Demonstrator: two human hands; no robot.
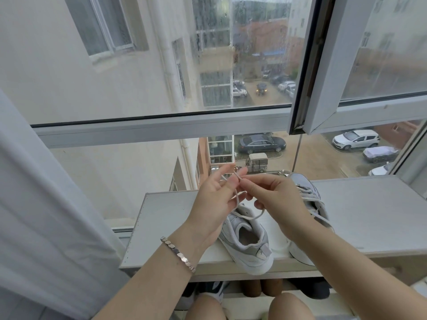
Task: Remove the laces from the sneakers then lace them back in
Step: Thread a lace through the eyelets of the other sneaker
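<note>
Left hand and right hand both pinch the white lace above the near sneaker. I see the second sneaker beside it on the shelf, and other shoes in the compartment beneath.

I see both hands raised above a white shelf at the window. My left hand pinches a white lace near its end, and my right hand pinches the same lace just beside it. The lace loops down to the near sneaker, whose heel hangs over the shelf's front edge. A second sneaker sits behind my right wrist. A silver bracelet circles my left wrist.
</note>
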